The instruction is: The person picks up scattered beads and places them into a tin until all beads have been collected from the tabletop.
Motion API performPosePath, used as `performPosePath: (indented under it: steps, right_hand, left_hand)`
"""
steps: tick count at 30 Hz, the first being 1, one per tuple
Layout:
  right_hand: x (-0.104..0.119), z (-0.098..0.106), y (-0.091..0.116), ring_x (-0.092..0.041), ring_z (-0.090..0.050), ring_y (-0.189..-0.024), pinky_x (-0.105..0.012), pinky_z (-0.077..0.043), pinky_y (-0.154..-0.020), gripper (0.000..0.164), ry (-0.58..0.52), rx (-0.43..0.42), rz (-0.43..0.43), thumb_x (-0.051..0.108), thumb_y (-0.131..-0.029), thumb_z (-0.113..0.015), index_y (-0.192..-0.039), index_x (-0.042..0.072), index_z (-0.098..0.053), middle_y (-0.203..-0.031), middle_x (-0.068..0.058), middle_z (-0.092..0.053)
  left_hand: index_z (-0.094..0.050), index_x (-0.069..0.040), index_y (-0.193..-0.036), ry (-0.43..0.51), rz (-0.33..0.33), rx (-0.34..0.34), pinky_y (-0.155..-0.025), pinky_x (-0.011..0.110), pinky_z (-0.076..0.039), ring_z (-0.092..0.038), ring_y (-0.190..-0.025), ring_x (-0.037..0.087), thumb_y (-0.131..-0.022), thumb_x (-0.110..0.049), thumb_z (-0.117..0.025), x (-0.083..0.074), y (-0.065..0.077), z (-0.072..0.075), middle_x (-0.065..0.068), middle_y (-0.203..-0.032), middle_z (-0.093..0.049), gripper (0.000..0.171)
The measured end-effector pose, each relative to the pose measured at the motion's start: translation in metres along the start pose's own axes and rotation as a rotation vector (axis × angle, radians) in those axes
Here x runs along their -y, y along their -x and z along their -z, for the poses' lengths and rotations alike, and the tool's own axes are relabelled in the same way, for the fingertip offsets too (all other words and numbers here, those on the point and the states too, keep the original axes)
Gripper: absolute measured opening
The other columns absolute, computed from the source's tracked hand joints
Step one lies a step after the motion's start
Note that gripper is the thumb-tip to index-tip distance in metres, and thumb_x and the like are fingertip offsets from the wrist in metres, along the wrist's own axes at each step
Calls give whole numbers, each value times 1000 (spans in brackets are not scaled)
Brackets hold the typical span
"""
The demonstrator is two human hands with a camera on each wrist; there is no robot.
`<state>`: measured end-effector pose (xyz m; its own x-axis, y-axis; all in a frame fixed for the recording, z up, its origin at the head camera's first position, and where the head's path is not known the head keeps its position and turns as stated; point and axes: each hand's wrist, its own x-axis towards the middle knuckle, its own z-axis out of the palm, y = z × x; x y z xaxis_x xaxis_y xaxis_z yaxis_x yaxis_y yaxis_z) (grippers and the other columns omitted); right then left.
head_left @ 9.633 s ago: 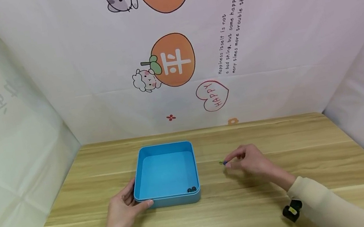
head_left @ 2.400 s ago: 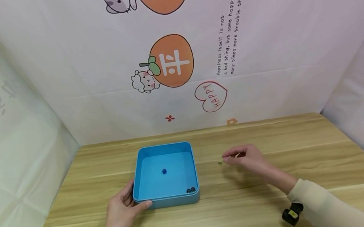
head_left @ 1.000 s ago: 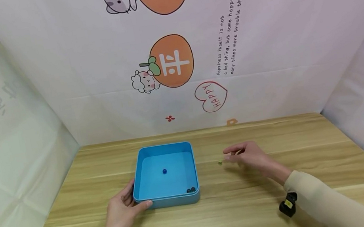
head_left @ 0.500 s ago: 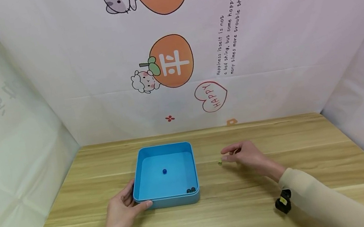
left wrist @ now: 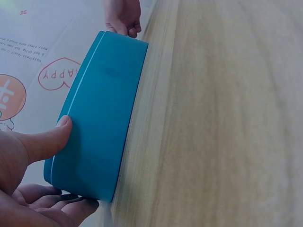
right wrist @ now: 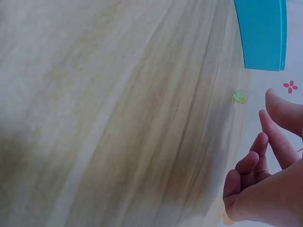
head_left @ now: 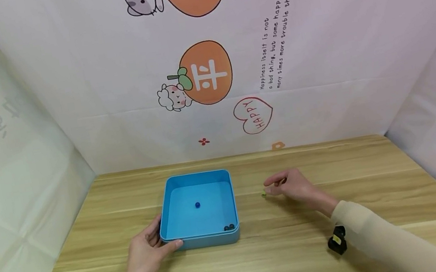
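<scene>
A shallow square blue box (head_left: 203, 240) stands on the table with its open side up. My left hand (head_left: 146, 254) grips its near left corner, thumb (left wrist: 47, 142) on the front wall and fingers against the left side. Inside lie a dark blue marble (head_left: 197, 205) near the middle and two dark marbles (head_left: 229, 227) in the near right corner. To the right of the box, a clear yellow-green marble (right wrist: 240, 96) rests on the table. My right hand (head_left: 295, 186) is just beside it, thumb and index finger apart with nothing between them, the other fingers loosely bent.
The wood-grain table (head_left: 290, 258) runs back to a white printed cloth wall (head_left: 317, 109), with more cloth at both sides. A black wrist camera (head_left: 337, 241) hangs at the right sleeve.
The blue marble, at my right fingertips in the oldest frame, now lies in the box. Over the last second my right hand shifts slightly left toward the green marble. My left hand stays put.
</scene>
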<state>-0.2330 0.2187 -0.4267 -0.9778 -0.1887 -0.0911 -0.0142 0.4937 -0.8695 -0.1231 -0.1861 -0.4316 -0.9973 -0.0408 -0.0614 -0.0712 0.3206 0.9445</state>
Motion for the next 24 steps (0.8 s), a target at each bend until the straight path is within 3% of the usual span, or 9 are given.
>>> performPosePath:
  steps: [24]
  right_hand:
    - [-6, -5, -8, -21, -56, -87, -29, -47, -70, 15, 97, -16, 35, 9, -90, -84, -105, 3, -83, -101, -7, -73]
  left_hand:
    - [-35, 8, -159, 8, -5, 7, -106, 44, -50, -42, -143, 43, -84, -10, -92, 2, -2, -1, 31, -160, -36, 96]
